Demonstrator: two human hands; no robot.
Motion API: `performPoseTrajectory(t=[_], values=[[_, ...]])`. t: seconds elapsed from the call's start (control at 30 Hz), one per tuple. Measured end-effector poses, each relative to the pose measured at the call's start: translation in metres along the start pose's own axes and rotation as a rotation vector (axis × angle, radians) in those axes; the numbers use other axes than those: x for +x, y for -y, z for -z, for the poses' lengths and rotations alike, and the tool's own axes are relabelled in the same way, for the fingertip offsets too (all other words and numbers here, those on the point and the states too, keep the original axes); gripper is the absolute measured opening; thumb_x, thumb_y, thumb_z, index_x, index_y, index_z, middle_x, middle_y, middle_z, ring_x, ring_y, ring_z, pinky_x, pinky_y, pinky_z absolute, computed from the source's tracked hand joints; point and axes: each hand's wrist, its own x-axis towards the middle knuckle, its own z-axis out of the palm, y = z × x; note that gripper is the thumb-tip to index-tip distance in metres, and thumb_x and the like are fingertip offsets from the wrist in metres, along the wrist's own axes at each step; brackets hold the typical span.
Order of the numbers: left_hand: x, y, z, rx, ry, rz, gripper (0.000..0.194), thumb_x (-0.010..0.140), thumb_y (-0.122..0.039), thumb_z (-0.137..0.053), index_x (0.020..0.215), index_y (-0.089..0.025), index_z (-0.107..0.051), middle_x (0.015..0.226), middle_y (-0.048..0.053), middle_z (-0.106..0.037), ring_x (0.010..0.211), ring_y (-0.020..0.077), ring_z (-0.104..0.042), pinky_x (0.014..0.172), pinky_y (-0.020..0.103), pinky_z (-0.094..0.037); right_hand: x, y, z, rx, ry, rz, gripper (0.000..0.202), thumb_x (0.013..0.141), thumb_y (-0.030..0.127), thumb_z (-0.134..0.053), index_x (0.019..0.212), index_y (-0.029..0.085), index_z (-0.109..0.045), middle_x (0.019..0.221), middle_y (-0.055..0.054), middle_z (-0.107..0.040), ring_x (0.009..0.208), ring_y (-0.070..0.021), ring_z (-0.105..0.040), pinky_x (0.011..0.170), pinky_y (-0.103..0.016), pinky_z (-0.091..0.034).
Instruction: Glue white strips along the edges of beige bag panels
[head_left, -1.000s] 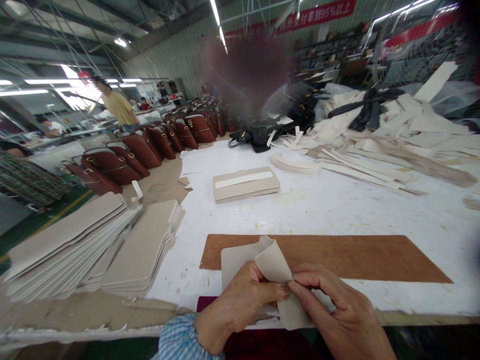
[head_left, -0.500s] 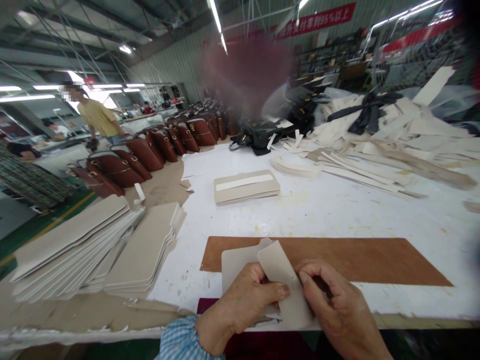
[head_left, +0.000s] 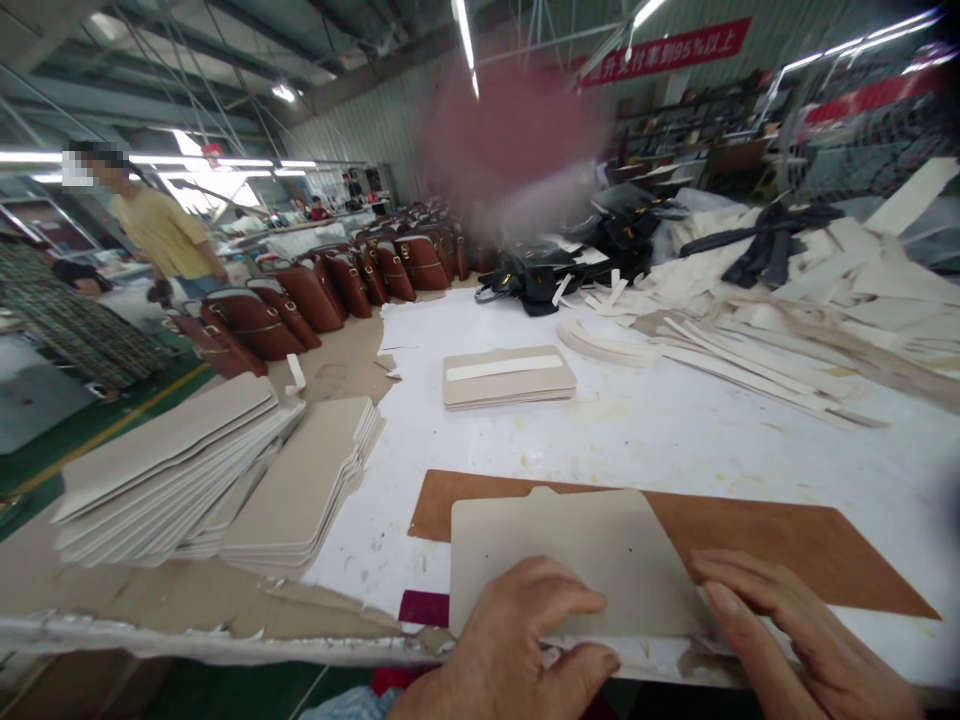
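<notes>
A beige panel [head_left: 564,555] with rounded corners and a small tab on its top edge lies flat near the table's front edge. It partly covers a long brown leather strip [head_left: 750,540]. My left hand [head_left: 529,635] rests at the panel's lower edge, thumb and forefinger apart, with nothing seen between them. Beside the panel's right edge, my right hand [head_left: 795,630] has its fingers stretched out over the brown strip and the white surface. A small dark-red piece [head_left: 424,608] lies left of the panel, near the front edge.
Stacked beige panels [head_left: 300,485] lie fanned at left. Another small stack [head_left: 510,378] with a white strip on top is farther back. Brown bags [head_left: 259,322] line the back left, black bags [head_left: 551,275] the middle, and cream scraps [head_left: 825,270] the right. A person [head_left: 169,235] stands at far left.
The beige panel was bent up between both hands; now it lies flat. My left hand has let its folded part down, and my right hand has moved right. The view has shifted slightly.
</notes>
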Motion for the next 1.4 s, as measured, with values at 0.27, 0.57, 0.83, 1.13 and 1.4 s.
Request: performPoseTrajectory(t=[0.27,0.57,0.83,1.13,1.4], values=[[-0.048,0.025,0.056,0.929,-0.229,-0.218,0.041,0.097,-0.022,-0.067,0.137,-0.021,-0.069,0.146,0.017,-0.072,0.128,0.037,-0.072,0.103,0.056,-0.068,0.006,-0.024,-0.012,-0.309,0.162,0.425,0.03,0.109,0.032,-0.052,0.127,0.031,-0.076,0.137,-0.006,-0.075,0.124,-0.0358,-0.07,0.101,-0.055,-0.056],[-0.038,0.028,0.042,0.885,-0.292,-0.225,0.039,0.101,-0.017,-0.059,0.139,-0.02,-0.064,0.146,0.019,-0.072,0.129,0.0346,-0.073,0.101,0.057,-0.067,-0.006,-0.025,-0.017,-0.215,0.035,0.272,0.028,0.112,0.041,-0.058,0.13,0.027,-0.074,0.131,-0.008,-0.074,0.123,-0.0324,-0.07,0.109,-0.048,-0.056],[-0.025,0.035,0.035,0.864,-0.287,-0.168,0.038,0.098,-0.017,-0.06,0.134,-0.017,-0.07,0.147,0.02,-0.072,0.131,0.0392,-0.07,0.102,0.062,-0.063,-0.007,-0.022,-0.025,-0.213,0.006,0.141,0.038,0.113,0.05,-0.051,0.119,0.028,-0.081,0.125,-0.011,-0.075,0.122,-0.0366,-0.072,0.109,-0.056,-0.06],[-0.022,0.039,0.028,0.927,-0.293,-0.141,0.035,0.101,-0.017,-0.056,0.133,-0.017,-0.07,0.147,0.019,-0.071,0.131,0.0395,-0.068,0.102,0.064,-0.06,0.012,-0.003,-0.027,-0.245,-0.046,0.174,0.034,0.116,0.049,-0.053,0.112,0.021,-0.072,0.12,-0.011,-0.07,0.106,-0.0319,-0.068,0.093,-0.053,-0.056],[-0.023,0.038,0.03,0.954,-0.384,-0.238,0.03,0.106,-0.019,-0.055,0.133,-0.02,-0.068,0.15,0.018,-0.07,0.134,0.0401,-0.065,0.1,0.065,-0.058,0.01,-0.006,0.001,-0.238,-0.051,0.136,0.023,0.115,0.043,-0.057,0.121,0.026,-0.071,0.13,-0.007,-0.069,0.113,-0.0252,-0.071,0.096,-0.042,-0.059]])
